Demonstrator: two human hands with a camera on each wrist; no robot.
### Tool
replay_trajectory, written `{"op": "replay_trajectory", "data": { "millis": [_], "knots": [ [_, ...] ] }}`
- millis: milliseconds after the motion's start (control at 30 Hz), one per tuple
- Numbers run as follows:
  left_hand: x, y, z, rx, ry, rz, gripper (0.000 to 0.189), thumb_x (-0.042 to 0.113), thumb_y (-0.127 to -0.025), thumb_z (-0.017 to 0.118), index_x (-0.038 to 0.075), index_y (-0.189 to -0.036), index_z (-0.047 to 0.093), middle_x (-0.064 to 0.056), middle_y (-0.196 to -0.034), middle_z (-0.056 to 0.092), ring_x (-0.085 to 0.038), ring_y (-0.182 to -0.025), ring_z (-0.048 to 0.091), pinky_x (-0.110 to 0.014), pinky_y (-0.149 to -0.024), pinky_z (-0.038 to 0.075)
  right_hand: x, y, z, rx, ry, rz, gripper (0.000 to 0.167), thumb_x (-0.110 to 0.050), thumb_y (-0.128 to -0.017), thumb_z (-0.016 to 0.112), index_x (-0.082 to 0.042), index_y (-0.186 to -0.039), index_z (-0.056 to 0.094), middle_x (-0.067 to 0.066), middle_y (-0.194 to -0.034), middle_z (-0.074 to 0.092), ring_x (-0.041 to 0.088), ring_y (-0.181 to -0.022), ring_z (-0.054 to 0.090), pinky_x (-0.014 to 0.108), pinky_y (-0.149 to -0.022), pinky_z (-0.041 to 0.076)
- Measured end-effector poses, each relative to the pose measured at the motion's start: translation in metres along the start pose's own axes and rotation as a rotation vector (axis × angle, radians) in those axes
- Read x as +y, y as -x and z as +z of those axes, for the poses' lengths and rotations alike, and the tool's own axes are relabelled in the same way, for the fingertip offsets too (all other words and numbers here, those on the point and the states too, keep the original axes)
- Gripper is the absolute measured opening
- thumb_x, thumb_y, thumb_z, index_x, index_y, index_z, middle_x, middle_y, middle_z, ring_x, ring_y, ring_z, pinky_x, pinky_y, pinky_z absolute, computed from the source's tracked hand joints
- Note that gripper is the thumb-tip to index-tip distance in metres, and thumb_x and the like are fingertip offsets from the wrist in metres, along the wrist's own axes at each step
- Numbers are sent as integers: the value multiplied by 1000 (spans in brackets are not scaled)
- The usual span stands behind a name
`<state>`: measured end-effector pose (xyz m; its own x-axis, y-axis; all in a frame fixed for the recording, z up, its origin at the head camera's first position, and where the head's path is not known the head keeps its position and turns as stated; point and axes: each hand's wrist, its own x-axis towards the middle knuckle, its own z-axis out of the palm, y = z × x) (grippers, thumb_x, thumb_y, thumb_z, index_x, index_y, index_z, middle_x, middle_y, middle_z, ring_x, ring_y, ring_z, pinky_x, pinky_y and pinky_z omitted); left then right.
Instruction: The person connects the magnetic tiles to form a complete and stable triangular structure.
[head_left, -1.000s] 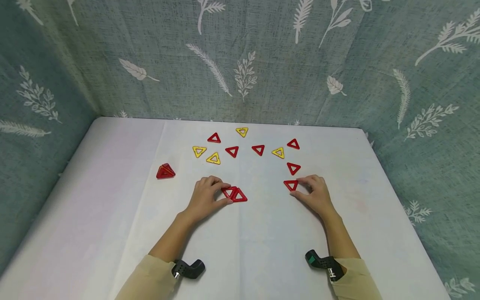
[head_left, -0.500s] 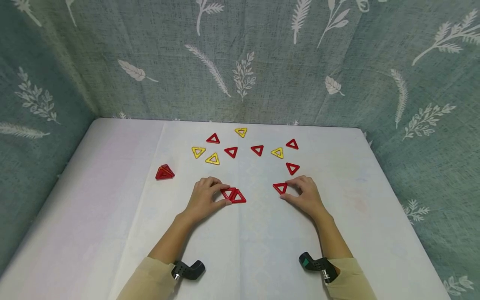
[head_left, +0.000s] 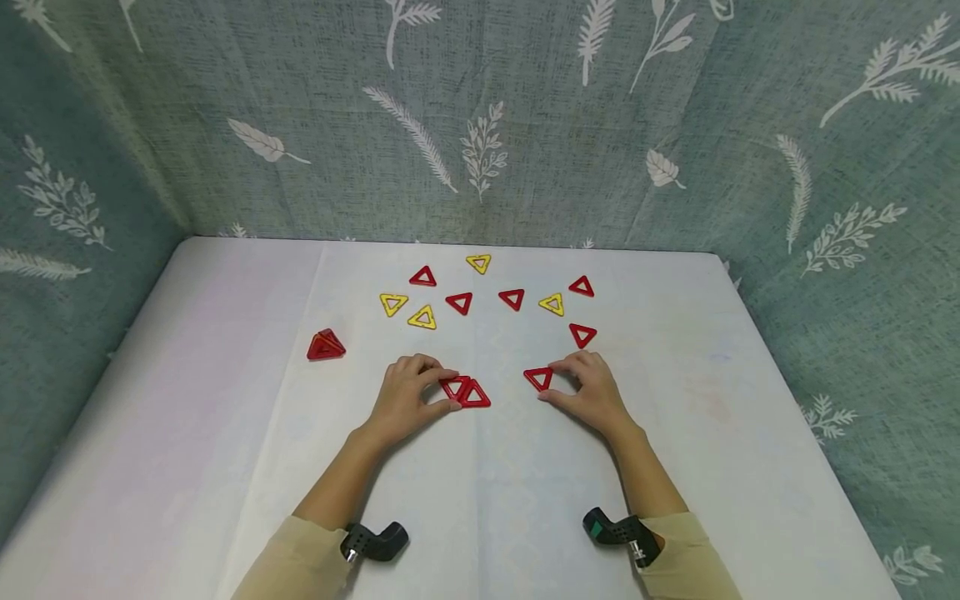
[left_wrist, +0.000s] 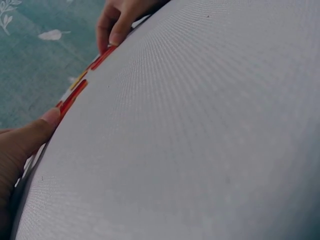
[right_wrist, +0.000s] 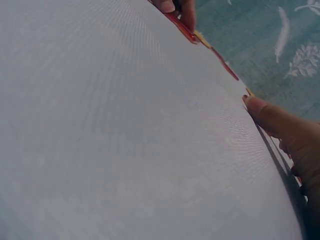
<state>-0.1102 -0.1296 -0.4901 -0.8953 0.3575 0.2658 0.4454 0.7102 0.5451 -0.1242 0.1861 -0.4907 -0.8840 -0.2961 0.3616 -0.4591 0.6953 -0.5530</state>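
Left hand [head_left: 411, 392], just below the middle of the head frame: thumb and finger pinch the left end of a pair of red triangles [head_left: 462, 392], which lie edge to edge, touching.

Right hand [head_left: 588, 390], right of the middle: thumb and finger pinch the right side of a single red triangle [head_left: 537, 372]. The two hands are apart — a stretch of white surface [head_left: 480, 517] lies between the pair and the single piece.

Loose red triangles [head_left: 422, 284], five: four spread across the upper middle, one just above the right hand. Yellow triangles [head_left: 422, 325], four: two upper left of centre, one at the top near the far edge, one right of centre. All are hollow frames, lying flat.

Red pyramid [head_left: 326, 345], one: left of centre, well apart from the hands.

Beige sleeves [head_left: 300, 558] and black wrist cameras [head_left: 375, 542], two each: lower frame.

Green cloth [head_left: 300, 83] — white leaf print: upper frame and both sides.
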Motion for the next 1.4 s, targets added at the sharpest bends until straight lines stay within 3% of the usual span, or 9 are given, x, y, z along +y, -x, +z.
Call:
{"op": "replay_trajectory", "data": {
  "millis": [300, 667, 1400],
  "knots": [
    [-1, 0, -3, -11, -6, -4, 46, 35, -74, 79, 20, -115, 69, -5, -110, 55, -22, -106, 47, -43, -91, 36, -15, -6, 12, -21, 1, -60, 43, -27, -66, 86, -8, -101, 70, 5, -93, 61, 20, -91, 53, 35, -77, 45],
    [-2, 1, -3, -17, -6, -6, 45, 36, -74, 79, 21, -115, 69, -4, -110, 55, -22, -105, 46, -43, -91, 36, -31, -15, 21, -70, 8, -46, 44, -31, -66, 85, -9, -101, 70, 4, -96, 61, 19, -92, 53, 35, -79, 45],
    [-1, 0, -1, -9, -19, 4, 46, 40, -74, 78, 21, -115, 69, -3, -111, 56, -20, -104, 46, -42, -89, 37, -42, -20, 37, -77, 27, -127, 43, -31, -64, 87, -11, -99, 70, 2, -94, 61, 17, -88, 52, 32, -76, 46]
  ]
}}
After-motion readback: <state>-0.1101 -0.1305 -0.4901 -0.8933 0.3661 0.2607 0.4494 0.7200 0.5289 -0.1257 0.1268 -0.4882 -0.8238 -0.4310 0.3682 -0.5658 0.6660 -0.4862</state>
